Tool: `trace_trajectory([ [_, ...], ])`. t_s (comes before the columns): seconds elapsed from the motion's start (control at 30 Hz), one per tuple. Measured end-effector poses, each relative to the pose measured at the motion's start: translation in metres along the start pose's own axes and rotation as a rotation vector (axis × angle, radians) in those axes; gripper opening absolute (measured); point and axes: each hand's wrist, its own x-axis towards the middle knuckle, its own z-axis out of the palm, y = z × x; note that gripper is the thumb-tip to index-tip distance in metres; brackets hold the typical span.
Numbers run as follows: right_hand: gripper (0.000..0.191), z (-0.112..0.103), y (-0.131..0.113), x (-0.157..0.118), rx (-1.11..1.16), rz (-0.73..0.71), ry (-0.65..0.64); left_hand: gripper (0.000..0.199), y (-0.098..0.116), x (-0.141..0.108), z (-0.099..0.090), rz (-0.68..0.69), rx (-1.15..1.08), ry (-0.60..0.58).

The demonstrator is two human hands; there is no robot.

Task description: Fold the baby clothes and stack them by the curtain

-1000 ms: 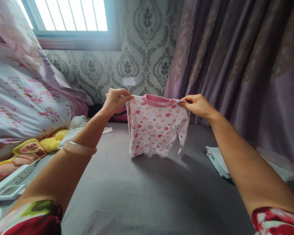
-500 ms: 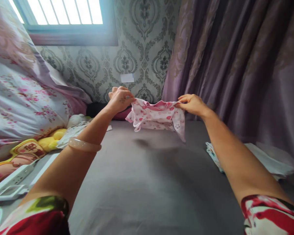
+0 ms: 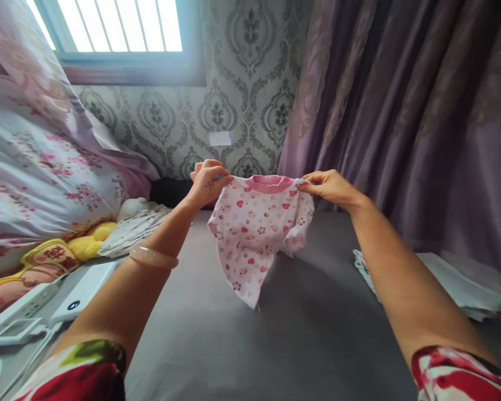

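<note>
A small white-and-pink shirt (image 3: 250, 228) with hearts and flowers hangs in the air above the grey sheet (image 3: 183, 334). My left hand (image 3: 211, 181) pinches its shoulder on the left, and my right hand (image 3: 328, 186) pinches the other shoulder. Between the two hands the pink collar is stretched nearly straight. The lower edge hangs down to a point at the left of centre. Both hands are closed on the cloth, with the fingertips at the fabric.
At the left lie a power strip (image 3: 23, 306), a white box-like device (image 3: 83, 289), a yellow plush toy (image 3: 89, 239) and crumpled cloth (image 3: 133, 228). Folded white cloth (image 3: 463, 281) rests at the right, near the purple curtain (image 3: 384, 111).
The shirt has dropped open from a bunched, lifted shape and now hangs down longer. Both hands keep their hold at the shoulders. The view has tilted slightly.
</note>
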Motion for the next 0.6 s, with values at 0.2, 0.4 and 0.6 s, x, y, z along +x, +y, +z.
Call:
trace_trajectory([
  [0.2,0.049,0.002,-0.002,0.001,0.045,0.009,-0.006,0.028,0.01,0.0,-0.002,-0.074,-0.125,-0.046],
  [0.4,0.05,0.001,0.004,0.0,0.125,0.04,-0.014,0.029,0.014,-0.001,-0.005,-0.095,-0.246,-0.053],
  [0.6,0.053,0.006,0.014,-0.002,0.183,0.078,0.027,0.022,0.005,-0.002,0.002,-0.132,-0.301,0.045],
])
